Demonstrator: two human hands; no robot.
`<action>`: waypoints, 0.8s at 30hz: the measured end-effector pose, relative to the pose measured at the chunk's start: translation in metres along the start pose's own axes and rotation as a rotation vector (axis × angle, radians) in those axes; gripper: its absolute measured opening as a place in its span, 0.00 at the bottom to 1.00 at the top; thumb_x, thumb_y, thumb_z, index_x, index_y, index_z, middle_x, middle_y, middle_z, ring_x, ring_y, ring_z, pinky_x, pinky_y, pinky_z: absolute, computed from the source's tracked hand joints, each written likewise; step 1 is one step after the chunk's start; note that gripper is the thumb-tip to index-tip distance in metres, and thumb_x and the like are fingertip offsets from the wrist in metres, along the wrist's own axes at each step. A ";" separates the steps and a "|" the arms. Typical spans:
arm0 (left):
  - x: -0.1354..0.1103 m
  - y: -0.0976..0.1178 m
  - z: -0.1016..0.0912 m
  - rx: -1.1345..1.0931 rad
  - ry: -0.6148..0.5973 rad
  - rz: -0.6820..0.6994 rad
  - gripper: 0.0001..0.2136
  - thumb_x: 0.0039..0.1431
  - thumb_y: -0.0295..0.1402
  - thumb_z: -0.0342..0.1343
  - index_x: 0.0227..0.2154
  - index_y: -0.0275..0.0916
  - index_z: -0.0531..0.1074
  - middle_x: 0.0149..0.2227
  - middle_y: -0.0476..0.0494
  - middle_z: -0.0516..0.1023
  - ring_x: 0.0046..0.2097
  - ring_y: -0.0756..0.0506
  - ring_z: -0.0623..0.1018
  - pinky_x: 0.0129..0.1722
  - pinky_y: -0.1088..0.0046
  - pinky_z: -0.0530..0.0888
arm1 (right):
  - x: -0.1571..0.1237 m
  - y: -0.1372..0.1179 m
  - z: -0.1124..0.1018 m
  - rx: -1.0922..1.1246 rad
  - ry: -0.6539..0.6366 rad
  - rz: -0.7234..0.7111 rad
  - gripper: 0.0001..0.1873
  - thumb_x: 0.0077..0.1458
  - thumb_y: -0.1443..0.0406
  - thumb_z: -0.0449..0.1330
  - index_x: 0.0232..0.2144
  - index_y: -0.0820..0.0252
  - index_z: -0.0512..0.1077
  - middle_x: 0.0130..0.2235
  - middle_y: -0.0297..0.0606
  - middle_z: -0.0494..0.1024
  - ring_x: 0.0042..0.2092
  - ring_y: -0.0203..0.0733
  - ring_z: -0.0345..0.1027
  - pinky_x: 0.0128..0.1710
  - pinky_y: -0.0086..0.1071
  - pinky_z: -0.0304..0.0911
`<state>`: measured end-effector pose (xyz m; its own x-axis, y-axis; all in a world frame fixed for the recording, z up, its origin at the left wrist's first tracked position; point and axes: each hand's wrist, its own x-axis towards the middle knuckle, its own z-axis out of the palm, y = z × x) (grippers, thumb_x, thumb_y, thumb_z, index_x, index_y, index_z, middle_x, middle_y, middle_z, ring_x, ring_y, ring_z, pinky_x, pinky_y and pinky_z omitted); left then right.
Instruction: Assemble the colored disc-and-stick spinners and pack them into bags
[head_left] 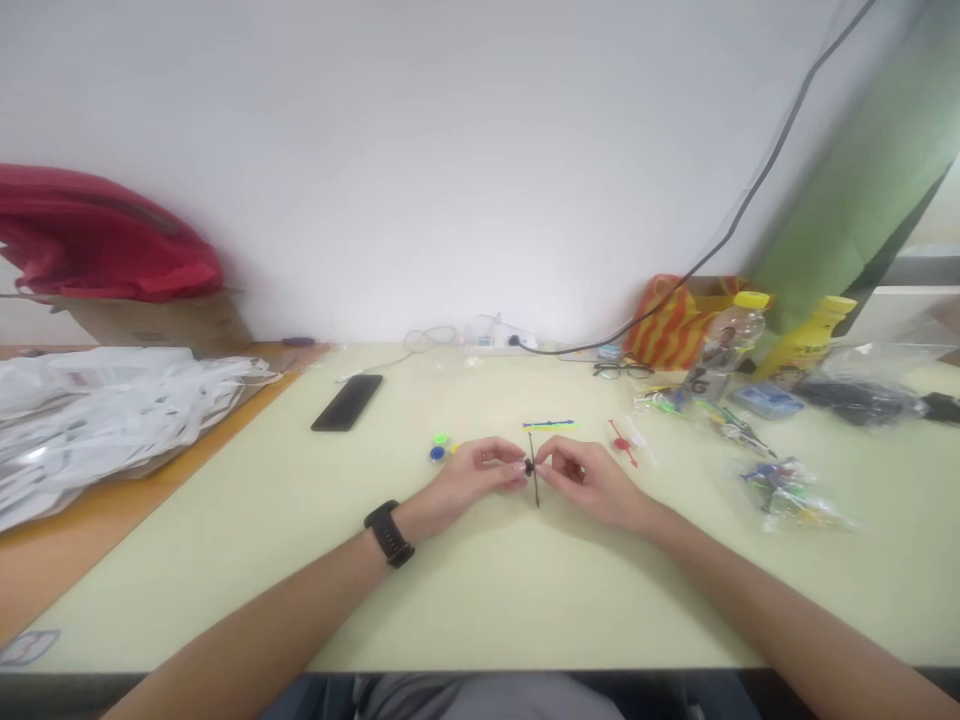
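Our left hand (480, 478) and right hand (589, 480) meet in the middle of the worktop (480, 600), with a thin stick (535, 490) held between them. Behind them, to the left, lies a phone (346, 402) — and far left, a heap of bags (97, 410). On our right sit small packets (787, 490), with a bottle (731, 345) behind.

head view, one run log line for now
left hand, right hand: pinch black stick | surface: table | near: phone, red stick

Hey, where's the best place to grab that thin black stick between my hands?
Probably its bare near end. The thin black stick points away from you, and the left hand and right hand pinch it around the middle, fingertips nearly meeting. Come from the near side, pinching across its thin width.
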<state>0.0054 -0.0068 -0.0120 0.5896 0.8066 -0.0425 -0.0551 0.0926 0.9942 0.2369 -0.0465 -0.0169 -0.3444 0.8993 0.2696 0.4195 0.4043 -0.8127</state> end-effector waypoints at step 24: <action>-0.006 0.008 0.003 0.465 -0.017 0.205 0.16 0.61 0.41 0.66 0.47 0.40 0.76 0.47 0.40 0.81 0.46 0.42 0.81 0.49 0.63 0.77 | 0.000 -0.004 -0.008 -0.102 -0.072 0.051 0.06 0.62 0.62 0.56 0.32 0.56 0.69 0.24 0.28 0.67 0.27 0.37 0.60 0.28 0.30 0.55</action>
<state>0.0043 -0.0124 -0.0035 0.6178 0.7708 0.1555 0.1913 -0.3392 0.9210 0.2420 -0.0470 -0.0092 -0.3783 0.9064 0.1881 0.5198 0.3762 -0.7670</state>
